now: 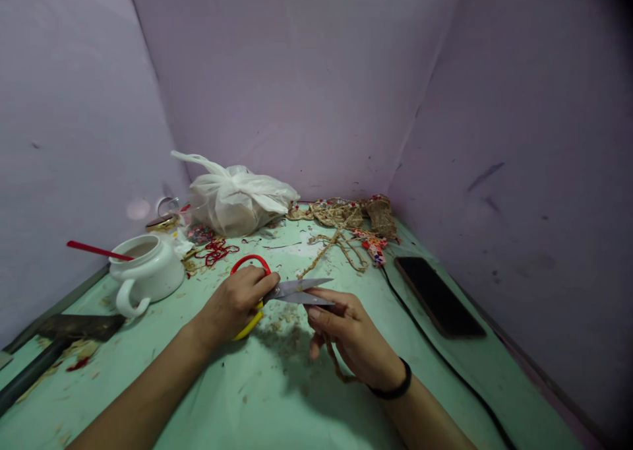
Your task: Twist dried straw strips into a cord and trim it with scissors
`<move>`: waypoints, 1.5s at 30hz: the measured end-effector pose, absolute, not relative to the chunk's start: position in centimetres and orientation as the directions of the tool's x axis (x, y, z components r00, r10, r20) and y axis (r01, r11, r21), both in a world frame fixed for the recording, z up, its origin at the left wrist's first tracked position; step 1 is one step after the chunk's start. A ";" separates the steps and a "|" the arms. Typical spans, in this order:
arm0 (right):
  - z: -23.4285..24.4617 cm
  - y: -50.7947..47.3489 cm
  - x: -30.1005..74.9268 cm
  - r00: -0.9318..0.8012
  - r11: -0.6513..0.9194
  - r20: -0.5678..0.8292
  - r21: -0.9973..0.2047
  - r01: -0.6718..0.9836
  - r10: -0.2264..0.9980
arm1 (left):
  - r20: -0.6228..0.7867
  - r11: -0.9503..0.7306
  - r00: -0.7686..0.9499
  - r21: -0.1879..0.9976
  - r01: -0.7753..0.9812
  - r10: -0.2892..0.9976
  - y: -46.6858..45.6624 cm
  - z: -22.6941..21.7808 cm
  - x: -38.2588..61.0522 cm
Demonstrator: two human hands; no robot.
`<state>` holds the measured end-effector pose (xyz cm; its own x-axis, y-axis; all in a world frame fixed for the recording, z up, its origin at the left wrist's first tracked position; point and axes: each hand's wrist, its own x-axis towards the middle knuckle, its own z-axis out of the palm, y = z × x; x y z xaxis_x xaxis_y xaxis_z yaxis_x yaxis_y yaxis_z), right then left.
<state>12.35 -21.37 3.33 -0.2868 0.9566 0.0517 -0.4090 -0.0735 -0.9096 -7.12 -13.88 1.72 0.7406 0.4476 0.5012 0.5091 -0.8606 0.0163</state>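
My left hand (241,301) is closed around the red and yellow handles of a pair of scissors (291,290), whose blades stand slightly apart and point right. My right hand (346,334) is pinched just under the blade tips and holds a length of brown jute cord (336,364) that hangs down below the fingers. A black band circles my right wrist. Fibre scraps (287,318) lie on the green table under both hands.
A white cup (148,272) with a red stick in it stands at the left, a white plastic bag (237,196) behind it. Jute braids and decorated pieces (346,222) lie at the back. A dark phone (438,295) and black cable (445,364) lie right. A dark tool (64,338) lies far left.
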 end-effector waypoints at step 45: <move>2.0 -20.7 11.5 0.263 -0.026 -0.103 -0.960 -0.279 0.959 | 0.222 -0.355 0.289 0.732 0.582 0.931 -18.3 2.7 -3.4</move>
